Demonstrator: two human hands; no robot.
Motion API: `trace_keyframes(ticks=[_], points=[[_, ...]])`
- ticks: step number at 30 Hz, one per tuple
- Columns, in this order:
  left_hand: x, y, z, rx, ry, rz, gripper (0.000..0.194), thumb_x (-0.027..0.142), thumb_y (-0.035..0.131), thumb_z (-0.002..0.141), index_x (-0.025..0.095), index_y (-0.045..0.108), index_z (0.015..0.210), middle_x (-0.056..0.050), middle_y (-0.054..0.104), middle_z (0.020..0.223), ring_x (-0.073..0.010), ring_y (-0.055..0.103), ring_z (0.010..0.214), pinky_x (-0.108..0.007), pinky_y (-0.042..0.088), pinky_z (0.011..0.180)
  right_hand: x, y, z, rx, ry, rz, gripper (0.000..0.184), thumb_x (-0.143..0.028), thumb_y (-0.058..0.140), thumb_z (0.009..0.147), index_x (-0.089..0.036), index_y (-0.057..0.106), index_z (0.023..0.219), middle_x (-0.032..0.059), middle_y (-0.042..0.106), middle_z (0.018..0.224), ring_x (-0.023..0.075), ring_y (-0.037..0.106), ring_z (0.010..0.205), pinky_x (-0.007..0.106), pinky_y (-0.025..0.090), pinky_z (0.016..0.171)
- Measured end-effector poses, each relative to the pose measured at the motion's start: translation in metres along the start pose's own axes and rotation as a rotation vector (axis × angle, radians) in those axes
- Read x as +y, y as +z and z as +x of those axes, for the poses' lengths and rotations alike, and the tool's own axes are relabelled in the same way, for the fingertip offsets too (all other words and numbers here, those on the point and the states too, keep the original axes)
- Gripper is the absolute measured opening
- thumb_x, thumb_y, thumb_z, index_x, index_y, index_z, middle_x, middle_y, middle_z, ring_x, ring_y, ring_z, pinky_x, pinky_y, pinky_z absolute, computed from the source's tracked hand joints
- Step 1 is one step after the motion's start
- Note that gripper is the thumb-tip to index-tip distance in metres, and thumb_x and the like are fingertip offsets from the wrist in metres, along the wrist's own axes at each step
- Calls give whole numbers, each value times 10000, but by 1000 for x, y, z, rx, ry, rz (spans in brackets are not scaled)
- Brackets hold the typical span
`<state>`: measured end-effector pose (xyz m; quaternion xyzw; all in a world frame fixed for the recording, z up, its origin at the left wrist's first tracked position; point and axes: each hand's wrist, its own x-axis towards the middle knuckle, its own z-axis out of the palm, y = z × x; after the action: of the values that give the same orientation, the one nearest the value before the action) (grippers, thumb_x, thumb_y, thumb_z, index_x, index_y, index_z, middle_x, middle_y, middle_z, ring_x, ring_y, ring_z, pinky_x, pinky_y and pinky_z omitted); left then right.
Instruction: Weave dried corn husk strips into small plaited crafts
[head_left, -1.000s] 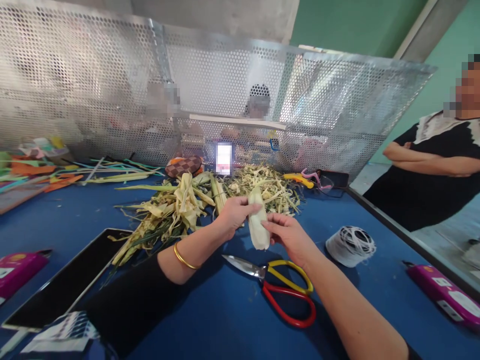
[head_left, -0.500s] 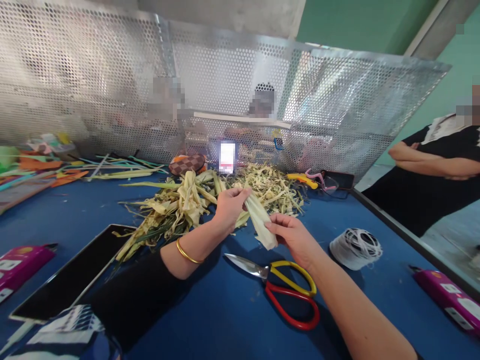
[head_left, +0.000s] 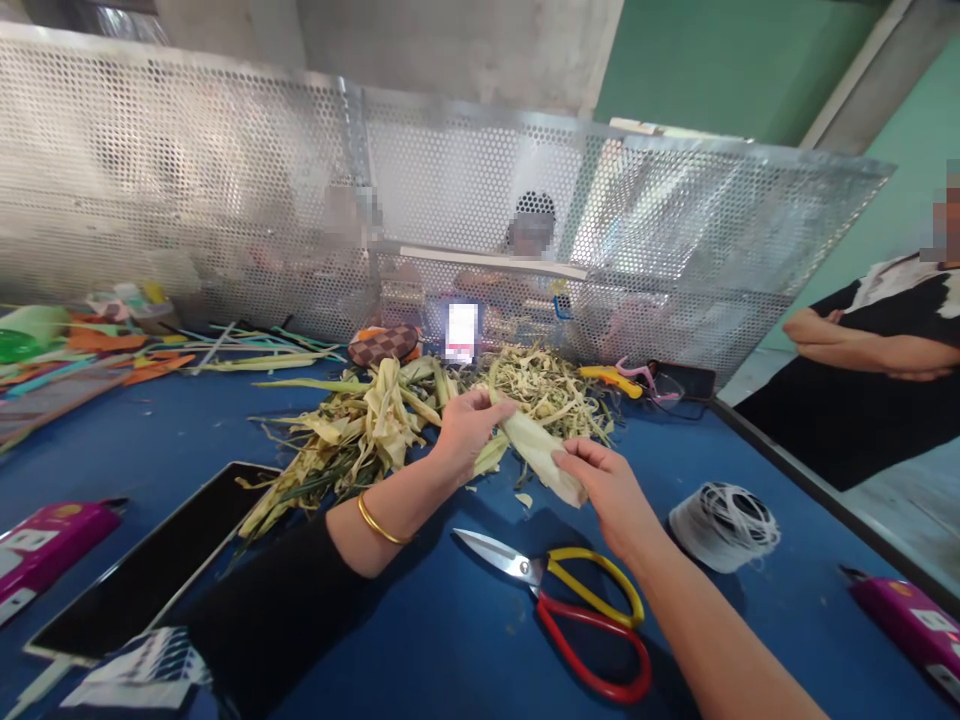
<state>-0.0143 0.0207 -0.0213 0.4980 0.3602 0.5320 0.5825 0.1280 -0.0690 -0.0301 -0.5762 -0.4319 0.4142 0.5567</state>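
Note:
Between my two hands is a pale corn husk (head_left: 541, 452), held slanting above the blue table. My left hand (head_left: 469, 430) pinches its upper end, thumb on top. At the lower right end, my right hand (head_left: 604, 485) grips the husk between thumb and fingers. Scissors (head_left: 525, 570) with one yellow and one red handle lie just below the hands, blades pointing left. A heap of dried husks (head_left: 375, 425) sits to the left of my left hand, and a pile of shredded husk strips (head_left: 559, 390) lies behind the held piece.
A spool of white string (head_left: 724, 525) stands at right. Purple tools (head_left: 52, 545) lie at both sides, and a black tablet (head_left: 150, 560) at left. A lit phone (head_left: 461, 332) stands before the perforated metal screen (head_left: 465, 170). A person (head_left: 874, 345) stands at right with folded arms.
My right hand has moved slightly right and down, and the husk now lies at a flatter slant. A small husk scrap now shows on the table below it. The view has tilted slightly upward.

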Motion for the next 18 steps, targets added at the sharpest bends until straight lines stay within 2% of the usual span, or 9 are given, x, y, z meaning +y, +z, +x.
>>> trace_keyframes(ticks=[5, 9, 12, 15, 18], points=[[0, 0, 1, 81, 1, -21, 291, 395, 736, 588, 133, 612, 568, 33, 511, 500, -55, 407, 444, -192, 312, 432, 5, 0, 2, 7, -21, -16, 271, -435, 696, 618, -182, 598, 633, -56, 484, 484, 93, 403, 444, 208, 297, 400], [2, -1, 3, 113, 22, -44, 304, 415, 726, 602, 143, 594, 576, 32, 511, 504, -67, 439, 441, -191, 311, 412, 7, -2, 4, -2, -16, -33, 274, -449, 696, 618, -189, 612, 635, -54, 488, 479, 103, 404, 444, 221, 297, 409], [3, -1, 2, 93, 41, -8, 297, 409, 703, 620, 147, 577, 559, 37, 497, 494, -68, 436, 440, -187, 312, 405, 6, -5, 6, 17, -57, -96, 264, -446, 684, 632, -191, 657, 692, -20, 592, 578, 138, 494, 534, 244, 375, 483], [4, 4, -5, 1, 44, 105, 301, 401, 689, 627, 148, 561, 526, 50, 460, 451, -58, 389, 405, -186, 292, 387, 3, -8, 8, 109, -225, -186, 282, -419, 682, 660, -190, 692, 824, 30, 683, 801, 185, 574, 734, 289, 447, 671], [4, 12, -19, -211, -19, 218, 299, 386, 678, 630, 158, 537, 497, 61, 434, 415, -53, 360, 370, -186, 267, 367, 0, -10, 7, 158, -360, -180, 281, -389, 681, 684, -196, 684, 889, 38, 681, 851, 195, 579, 789, 313, 453, 739]])
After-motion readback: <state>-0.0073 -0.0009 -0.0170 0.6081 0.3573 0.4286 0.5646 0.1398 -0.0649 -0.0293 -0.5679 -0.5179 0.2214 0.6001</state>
